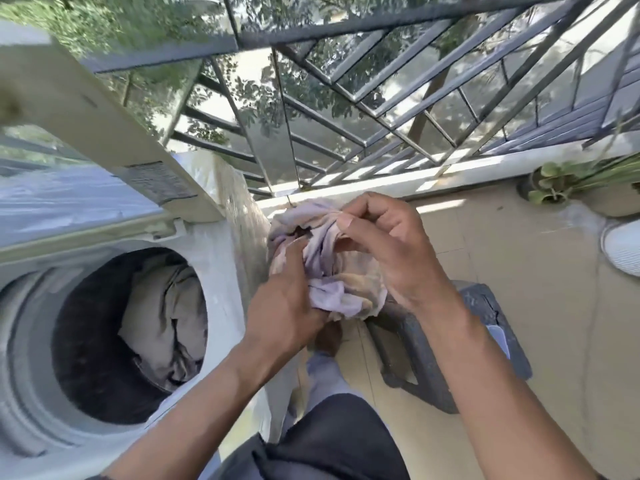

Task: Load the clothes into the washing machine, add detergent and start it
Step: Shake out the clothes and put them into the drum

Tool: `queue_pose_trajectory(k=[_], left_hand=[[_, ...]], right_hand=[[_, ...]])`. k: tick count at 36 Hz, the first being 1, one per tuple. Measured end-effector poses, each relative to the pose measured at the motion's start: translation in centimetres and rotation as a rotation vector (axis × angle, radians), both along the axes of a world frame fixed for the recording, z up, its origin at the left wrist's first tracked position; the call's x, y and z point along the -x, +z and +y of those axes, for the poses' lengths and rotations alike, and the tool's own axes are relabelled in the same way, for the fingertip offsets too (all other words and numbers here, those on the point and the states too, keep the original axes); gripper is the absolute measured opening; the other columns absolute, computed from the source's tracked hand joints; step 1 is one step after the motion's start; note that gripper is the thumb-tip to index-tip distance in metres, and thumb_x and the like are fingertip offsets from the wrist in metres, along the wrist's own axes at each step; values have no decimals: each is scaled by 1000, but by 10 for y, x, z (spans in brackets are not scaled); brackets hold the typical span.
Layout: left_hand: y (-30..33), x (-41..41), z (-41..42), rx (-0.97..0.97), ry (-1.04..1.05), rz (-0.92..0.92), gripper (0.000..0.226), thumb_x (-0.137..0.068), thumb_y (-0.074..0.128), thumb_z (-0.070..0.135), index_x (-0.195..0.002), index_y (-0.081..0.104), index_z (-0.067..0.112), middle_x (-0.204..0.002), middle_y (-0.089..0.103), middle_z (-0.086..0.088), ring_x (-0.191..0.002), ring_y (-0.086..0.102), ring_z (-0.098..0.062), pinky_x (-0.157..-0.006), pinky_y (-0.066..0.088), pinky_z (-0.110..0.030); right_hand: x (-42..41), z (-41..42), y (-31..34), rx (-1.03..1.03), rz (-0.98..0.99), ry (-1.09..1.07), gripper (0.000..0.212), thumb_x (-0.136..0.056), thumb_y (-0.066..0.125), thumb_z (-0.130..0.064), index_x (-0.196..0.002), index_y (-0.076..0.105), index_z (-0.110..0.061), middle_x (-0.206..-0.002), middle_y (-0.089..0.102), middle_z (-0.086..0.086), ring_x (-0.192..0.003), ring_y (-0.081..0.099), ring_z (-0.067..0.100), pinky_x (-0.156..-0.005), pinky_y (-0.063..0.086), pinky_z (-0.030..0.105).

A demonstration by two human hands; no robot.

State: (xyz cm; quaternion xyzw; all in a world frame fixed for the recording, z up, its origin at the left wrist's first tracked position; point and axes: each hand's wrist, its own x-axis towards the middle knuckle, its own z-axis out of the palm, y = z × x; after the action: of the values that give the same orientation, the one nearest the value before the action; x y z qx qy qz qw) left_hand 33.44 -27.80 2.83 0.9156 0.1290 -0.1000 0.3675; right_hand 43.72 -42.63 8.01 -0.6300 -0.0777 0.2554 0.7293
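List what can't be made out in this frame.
Head view only:
- Pale crumpled cloth: its kind is unclear; both hands, left hand and right hand, bunch and cover it.
- White top-loading washing machine: controls are not visible; its left side is cut off.
- Dark grey plastic basket: contents are hidden by the right forearm.
- Detergent: none is in view.

- Washing machine at left, lid raised; clothes in drum.
- Garment held right of it, above basket.
- Railing behind.

home balcony (laundry spot): washing machine; railing; potted plant
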Motion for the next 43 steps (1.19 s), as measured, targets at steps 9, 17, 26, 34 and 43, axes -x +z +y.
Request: queue_pose_trajectory(k=[9, 17, 26, 34, 43], left_hand=[[83, -19, 29, 30, -182, -354, 69, -84, 79, 44, -143, 43, 42, -108, 78, 7, -96, 71, -27, -66, 56, -38], [185, -51, 45, 39, -221, -663, 60, -85, 78, 49, -137, 57, 30, -93, 78, 3, -78, 75, -22, -67, 57, -41], [207, -39, 63, 176, -86, -839, 27, -87, 85, 34, -103, 72, 16, -94, 77, 1, -83, 74, -26, -64, 57, -50], [217, -15, 71, 359, -198, -849, 20, -92, 79, 21, -103, 70, 7, -97, 75, -11, -79, 73, -36, -56, 57, -50], [234, 16, 84, 415, -327, -795, 17, -95, 70, 17, -111, 68, 22, -100, 76, 22, -88, 74, -9, -74, 61, -31]], right_hand=[[6, -25, 108, -234, -164, -191, 16, -93, 58, -5, -82, 66, -13, -89, 64, 29, -83, 63, 44, -76, 52, 57], [-7, -46, 193, -159, -549, -240, 20, -101, 50, -1, -87, 60, -11, -81, 60, 11, -79, 60, 29, -77, 55, 45], [-19, -45, 118, 433, -437, -235, 20, -86, 66, -17, -75, 62, -1, -69, 58, 8, -67, 53, 18, -65, 48, 40], [12, -24, -77, 945, -109, -12, 20, -82, 59, -16, -63, 56, -9, -68, 63, 16, -65, 62, 30, -61, 42, 33], [58, -4, -86, 961, -268, 426, 64, -86, 69, -34, -145, 47, -30, -134, 61, 2, -121, 60, 24, -101, 49, 40]])
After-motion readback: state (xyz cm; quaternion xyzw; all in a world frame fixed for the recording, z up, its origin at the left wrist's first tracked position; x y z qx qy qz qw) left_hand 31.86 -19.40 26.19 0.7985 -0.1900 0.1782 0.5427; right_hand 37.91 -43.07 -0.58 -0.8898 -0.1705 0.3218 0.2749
